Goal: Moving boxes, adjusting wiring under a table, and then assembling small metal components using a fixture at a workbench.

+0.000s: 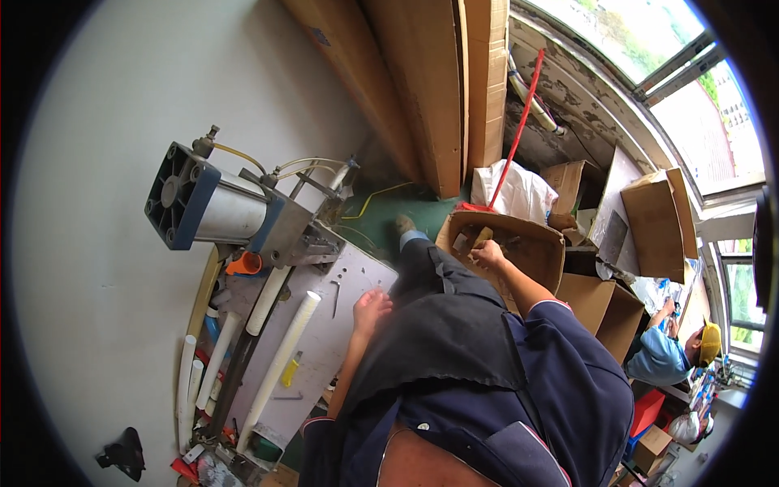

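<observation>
My right hand [488, 255] reaches over an open cardboard box [545, 274] with its fingers closed. A small yellow-brown piece [484, 236] shows at the fingertips; what it is cannot be made out. Beside the right edge of a pale work table [357, 272], my left hand [372, 309] hangs loosely open with nothing visible in it. On that table lie a long white tube [280, 369], a yellow utility knife [291, 369] and a hex key [336, 299].
A pneumatic cylinder [231, 209] is mounted at the table's far end. More white tubes [187, 394] stand by the wall. Tall cardboard cartons [422, 89] rise ahead. A red pole [519, 126] leans near a white sack [515, 191]. A person in a yellow cap [710, 342] works at right.
</observation>
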Action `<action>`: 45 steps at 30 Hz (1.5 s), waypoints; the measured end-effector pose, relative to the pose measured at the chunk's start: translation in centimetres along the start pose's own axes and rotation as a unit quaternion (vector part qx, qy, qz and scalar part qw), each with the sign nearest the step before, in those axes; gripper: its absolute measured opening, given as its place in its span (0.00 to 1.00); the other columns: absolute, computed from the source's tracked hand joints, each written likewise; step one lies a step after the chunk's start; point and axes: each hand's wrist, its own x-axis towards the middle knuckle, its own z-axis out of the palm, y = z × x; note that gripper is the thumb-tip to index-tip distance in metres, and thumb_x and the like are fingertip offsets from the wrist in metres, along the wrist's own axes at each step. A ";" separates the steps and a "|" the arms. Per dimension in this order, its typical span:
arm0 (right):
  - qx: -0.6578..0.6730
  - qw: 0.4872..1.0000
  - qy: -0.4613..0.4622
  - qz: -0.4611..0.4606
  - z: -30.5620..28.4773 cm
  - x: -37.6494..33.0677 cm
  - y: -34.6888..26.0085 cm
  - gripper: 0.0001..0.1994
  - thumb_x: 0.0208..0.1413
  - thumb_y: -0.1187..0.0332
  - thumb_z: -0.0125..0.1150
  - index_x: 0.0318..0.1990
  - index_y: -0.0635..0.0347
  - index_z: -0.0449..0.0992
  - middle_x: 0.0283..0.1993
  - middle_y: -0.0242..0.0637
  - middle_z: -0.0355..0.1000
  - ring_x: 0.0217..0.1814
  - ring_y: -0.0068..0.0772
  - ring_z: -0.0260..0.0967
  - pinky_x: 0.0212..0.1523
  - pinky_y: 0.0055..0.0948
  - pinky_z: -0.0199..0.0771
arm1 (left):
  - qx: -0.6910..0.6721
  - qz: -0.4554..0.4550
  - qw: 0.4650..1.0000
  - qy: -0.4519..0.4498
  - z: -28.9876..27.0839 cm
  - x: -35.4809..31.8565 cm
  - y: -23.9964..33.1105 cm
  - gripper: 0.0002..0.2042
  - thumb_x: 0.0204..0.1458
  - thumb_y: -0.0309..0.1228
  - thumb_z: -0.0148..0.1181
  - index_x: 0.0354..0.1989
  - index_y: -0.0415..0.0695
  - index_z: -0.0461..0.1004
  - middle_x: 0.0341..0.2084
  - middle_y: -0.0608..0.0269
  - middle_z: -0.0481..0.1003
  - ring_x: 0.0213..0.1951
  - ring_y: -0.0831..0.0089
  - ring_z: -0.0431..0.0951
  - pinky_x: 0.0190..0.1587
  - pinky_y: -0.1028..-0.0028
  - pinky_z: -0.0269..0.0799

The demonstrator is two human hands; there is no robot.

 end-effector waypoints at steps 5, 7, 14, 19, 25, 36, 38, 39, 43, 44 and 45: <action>-0.083 0.995 -0.009 -0.057 -2.9 4.0 0.8 0.20 0.51 0.56 0.70 0.42 0.64 0.85 0.34 0.44 0.82 0.36 0.38 0.81 0.38 0.38 0.81 | 0.062 -0.011 0.997 -0.035 2.5 3.7 0.9 0.19 0.64 0.31 0.58 0.60 0.36 0.71 0.46 0.56 0.78 0.42 0.72 0.81 0.44 0.73 0.80; -0.143 0.988 -0.040 -0.042 -5.1 6.4 2.0 0.25 0.48 0.51 0.70 0.45 0.65 0.84 0.40 0.50 0.82 0.44 0.47 0.81 0.49 0.41 0.78 | 0.043 -0.014 0.998 -0.033 4.3 5.6 2.3 0.19 0.64 0.31 0.58 0.61 0.37 0.71 0.46 0.56 0.78 0.42 0.72 0.80 0.44 0.73 0.80; -0.120 0.977 -0.163 0.061 -16.7 16.5 -4.8 0.09 0.53 0.64 0.66 0.30 0.61 0.84 0.25 0.37 0.77 0.26 0.33 0.77 0.28 0.37 0.80 | -0.013 0.029 0.998 0.048 13.3 16.2 11.7 0.16 0.65 0.32 0.58 0.59 0.40 0.73 0.43 0.60 0.80 0.39 0.74 0.81 0.41 0.75 0.80; 0.165 0.980 0.056 -0.101 -27.4 27.8 -13.5 0.16 0.64 0.59 0.62 0.46 0.66 0.78 0.35 0.35 0.79 0.31 0.27 0.75 0.32 0.25 0.76 | -0.067 0.078 0.989 0.104 20.1 23.9 21.6 0.13 0.68 0.33 0.56 0.56 0.41 0.74 0.41 0.61 0.80 0.39 0.71 0.83 0.40 0.72 0.82; 0.385 0.865 0.173 -0.270 -33.6 24.8 -35.6 0.16 0.69 0.58 0.60 0.46 0.65 0.79 0.39 0.36 0.80 0.36 0.24 0.77 0.41 0.25 0.78 | -0.109 0.251 0.946 0.173 22.6 27.6 34.8 0.16 0.67 0.40 0.58 0.55 0.41 0.75 0.43 0.61 0.79 0.42 0.73 0.81 0.42 0.72 0.80; 0.377 0.841 0.231 -0.313 -36.8 23.0 -43.6 0.27 0.71 0.45 0.50 0.48 0.64 0.81 0.44 0.37 0.79 0.46 0.29 0.76 0.52 0.30 0.74 | -0.151 0.373 0.887 0.227 23.6 29.4 47.0 0.17 0.67 0.42 0.55 0.47 0.38 0.74 0.40 0.57 0.77 0.40 0.66 0.80 0.43 0.66 0.79; 0.350 0.849 0.250 -0.308 -38.5 23.4 -45.0 0.30 0.69 0.41 0.49 0.50 0.64 0.81 0.46 0.37 0.79 0.49 0.28 0.74 0.53 0.30 0.71 | -0.110 0.368 0.900 0.208 26.3 29.1 46.8 0.17 0.67 0.44 0.55 0.44 0.39 0.73 0.37 0.57 0.77 0.38 0.66 0.80 0.41 0.66 0.79; 0.318 0.861 0.236 -0.320 -39.9 23.5 -45.7 0.32 0.69 0.40 0.48 0.51 0.64 0.80 0.47 0.37 0.79 0.50 0.28 0.73 0.54 0.31 0.71 | -0.092 0.370 0.912 0.152 27.9 28.6 46.4 0.18 0.68 0.45 0.55 0.44 0.39 0.73 0.37 0.57 0.77 0.37 0.66 0.80 0.40 0.67 0.79; 0.349 0.856 0.082 -0.372 -42.7 21.5 -50.5 0.28 0.70 0.44 0.47 0.53 0.63 0.79 0.48 0.36 0.78 0.50 0.30 0.72 0.56 0.33 0.69 | -0.006 0.367 0.927 0.074 31.0 29.3 45.7 0.23 0.69 0.47 0.51 0.57 0.37 0.69 0.50 0.55 0.75 0.49 0.66 0.77 0.51 0.64 0.76; 0.382 0.850 0.027 -0.362 -43.2 21.0 -51.3 0.25 0.70 0.48 0.49 0.55 0.63 0.77 0.50 0.36 0.76 0.51 0.31 0.71 0.57 0.36 0.70 | 0.014 0.377 0.922 0.083 32.1 29.8 46.1 0.25 0.70 0.48 0.49 0.62 0.37 0.66 0.56 0.54 0.73 0.54 0.66 0.75 0.57 0.63 0.73; 0.303 0.863 0.034 -0.403 -43.9 21.3 -51.4 0.20 0.69 0.56 0.50 0.56 0.63 0.76 0.50 0.36 0.76 0.51 0.30 0.71 0.58 0.36 0.70 | 0.022 0.371 0.925 0.078 33.3 30.0 46.9 0.25 0.70 0.48 0.49 0.62 0.37 0.66 0.56 0.54 0.73 0.54 0.66 0.75 0.57 0.63 0.73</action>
